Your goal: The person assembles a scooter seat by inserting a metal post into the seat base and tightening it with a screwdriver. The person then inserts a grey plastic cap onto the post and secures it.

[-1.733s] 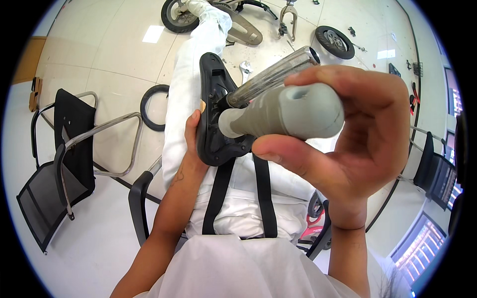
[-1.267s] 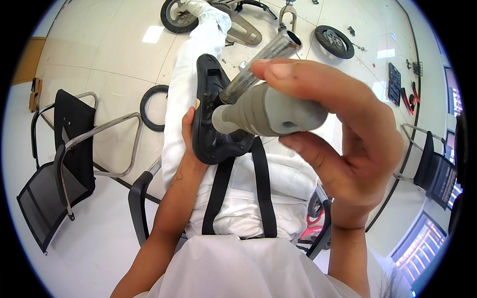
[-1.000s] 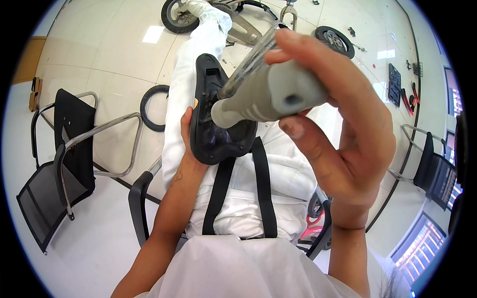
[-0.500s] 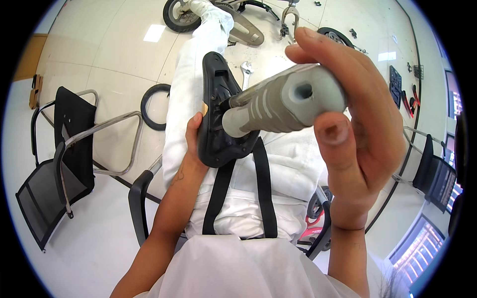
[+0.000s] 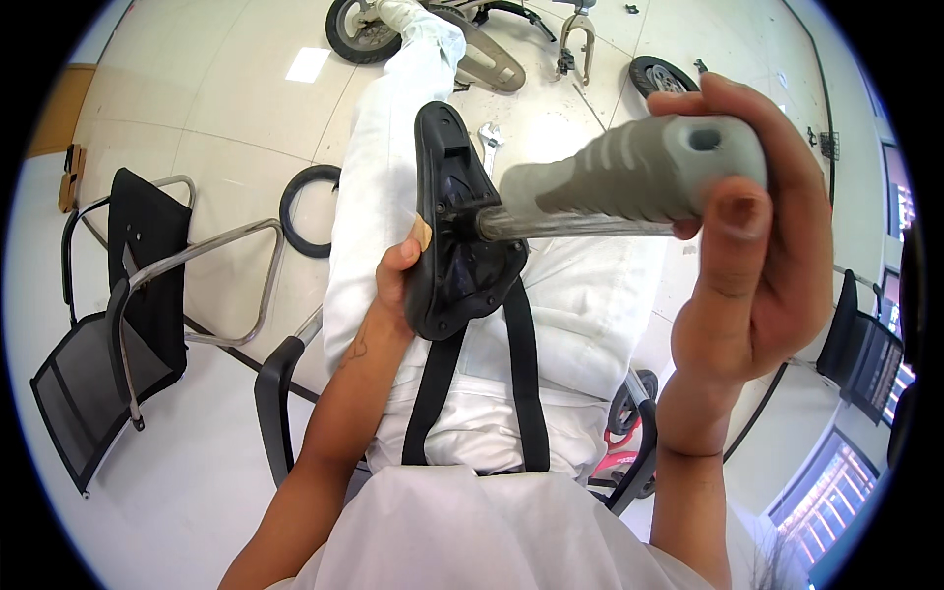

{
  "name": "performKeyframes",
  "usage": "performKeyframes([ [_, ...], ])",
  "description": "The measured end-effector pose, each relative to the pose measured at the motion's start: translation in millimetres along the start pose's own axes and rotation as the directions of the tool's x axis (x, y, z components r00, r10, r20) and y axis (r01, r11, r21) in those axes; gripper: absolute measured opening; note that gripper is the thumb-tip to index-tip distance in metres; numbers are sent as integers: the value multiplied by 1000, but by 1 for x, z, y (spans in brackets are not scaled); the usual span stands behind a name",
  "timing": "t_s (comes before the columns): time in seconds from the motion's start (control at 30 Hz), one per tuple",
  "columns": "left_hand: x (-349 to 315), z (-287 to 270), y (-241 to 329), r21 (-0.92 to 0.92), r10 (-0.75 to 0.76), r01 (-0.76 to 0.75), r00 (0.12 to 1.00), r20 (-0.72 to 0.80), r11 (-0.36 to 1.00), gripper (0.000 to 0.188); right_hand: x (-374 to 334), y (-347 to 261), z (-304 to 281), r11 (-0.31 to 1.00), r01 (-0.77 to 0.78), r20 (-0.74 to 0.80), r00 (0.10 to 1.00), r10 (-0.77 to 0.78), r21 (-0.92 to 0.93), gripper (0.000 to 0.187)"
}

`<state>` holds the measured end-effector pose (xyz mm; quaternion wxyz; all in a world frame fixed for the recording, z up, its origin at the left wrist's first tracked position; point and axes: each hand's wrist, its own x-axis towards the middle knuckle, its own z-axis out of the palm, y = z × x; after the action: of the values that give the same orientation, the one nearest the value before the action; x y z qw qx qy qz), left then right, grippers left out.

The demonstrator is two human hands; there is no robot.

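In my left hand (image 5: pixel 395 275) is a black bicycle saddle (image 5: pixel 470 290), held by its left edge with its underside turned up. A shiny metal post (image 5: pixel 600 224) runs from the middle of that underside toward the right. Just above the post lies a thick grey ribbed handle (image 5: pixel 629 162) with a hole in its wide end; its exact kind is unclear. My right hand (image 5: pixel 767 265) curls around the wide end, thumb on the near side and fingers over the far side. The post's right end disappears behind my right hand. Below the saddle, two black straps (image 5: pixel 528 379) cross my white trousers.
An adjustable wrench (image 5: pixel 490 147) and a black tyre (image 5: pixel 286 211) lie on the tiled floor. Beyond are a partly stripped bike frame (image 5: pixel 492 67) and a small wheel (image 5: pixel 661 75). Chairs stand left (image 5: pixel 147 265) and right (image 5: pixel 863 344). Armrests (image 5: pixel 272 403) flank me.
My right hand and the grey handle have moved right and away from the saddle, uncovering the metal post. The saddle has shifted slightly right.
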<state>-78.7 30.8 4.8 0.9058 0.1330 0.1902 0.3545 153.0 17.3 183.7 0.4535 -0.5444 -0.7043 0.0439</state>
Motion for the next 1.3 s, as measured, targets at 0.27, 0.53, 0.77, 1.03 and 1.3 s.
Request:
performKeyframes([
  [0.27, -2, 3, -3, -76, 5, -1, 999, 52, 997, 100, 2, 0, 6, 996, 49, -4, 999, -49, 71, 51],
  [0.53, -3, -3, -6, -158, -1, 13, 997, 74, 987, 98, 1, -3, 3, 996, 13, 26, 1000, -15, 85, 51],
  [0.77, -2, 1, -4, -85, 6, 0, 998, 67, 996, 100, 1, -1, 7, 995, 2, 36, 999, -5, 99, 50],
  [1.03, -2, 4, -2, -56, 1, 2, 999, 48, 998, 101, 2, -2, 5, 994, -20, 51, 999, 14, 110, 52],
  [1.3, -2, -15, -9, -112, -41, 48, 997, 64, 993, 95, 0, 3, 12, 940, 192, 66, 974, -218, 283, 55],
])
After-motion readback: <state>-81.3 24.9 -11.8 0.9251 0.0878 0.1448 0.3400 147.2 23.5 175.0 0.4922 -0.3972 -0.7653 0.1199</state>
